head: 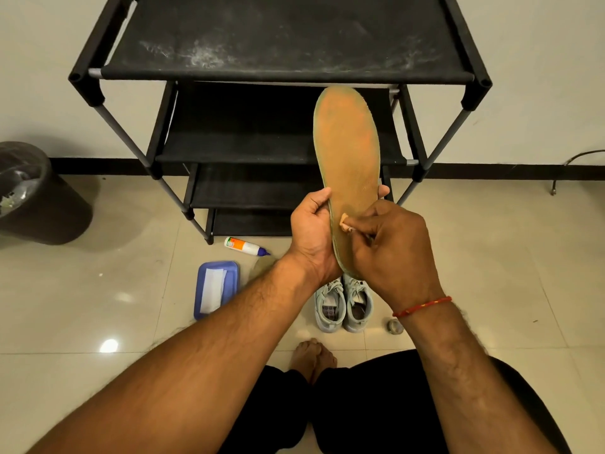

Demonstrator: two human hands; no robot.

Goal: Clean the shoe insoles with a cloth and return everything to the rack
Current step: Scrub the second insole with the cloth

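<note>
The right hand [393,253] pinches a small cloth [345,222] wad against the lower end of the insole [348,142], fingers curled tight on it. The left hand [311,234] grips the insole's left edge, thumb in front, fingers behind. The insole stands upright. Its long axis runs up and away from both hands, most of its face above the cloth, the rack [288,44] behind.

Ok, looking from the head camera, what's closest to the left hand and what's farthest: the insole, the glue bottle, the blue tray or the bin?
1. The insole: gripped in the left hand itself.
2. The glue bottle and the blue tray, both down to its left: too close to call.
3. The bin: far off to the left.
</note>
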